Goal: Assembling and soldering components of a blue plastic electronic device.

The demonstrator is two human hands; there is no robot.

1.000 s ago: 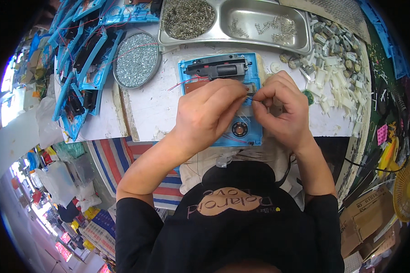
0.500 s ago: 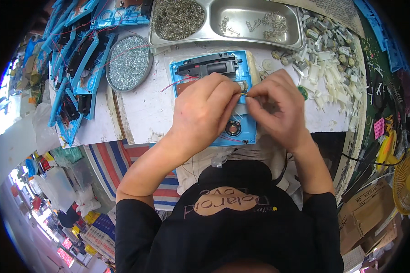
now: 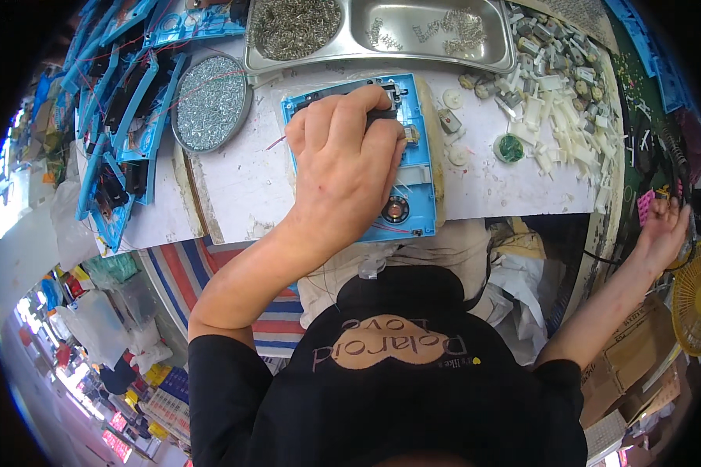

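A blue plastic housing [image 3: 417, 202] lies on the worktable, fitted with a small round speaker [image 3: 396, 208], a dark mechanism along its far side and thin wires. My left hand [image 3: 343, 159] lies over its middle, fingers bent over the dark part and gripping the housing; the palm hides much of the inside. Far to the right, beyond the table edge, my right hand [image 3: 662, 233] is raised with its fingers apart, beside a black cable [image 3: 675, 159] and a pink textured piece [image 3: 645, 207]. I see nothing held in it.
Beyond the housing stands a metal tray [image 3: 424, 62] with springs. A round dish of small screws [image 3: 210, 105] sits left, near stacked blue housings [image 3: 132, 117]. White plastic parts and small motors [image 3: 557, 101] are piled right, beside a green-filled round container [image 3: 509, 148]. A yellow fan [image 3: 692, 300] stands right.
My right hand has left the housing and swung far right, past the table edge. My left hand has shifted from a fingertip pinch to lying over the housing's dark part.
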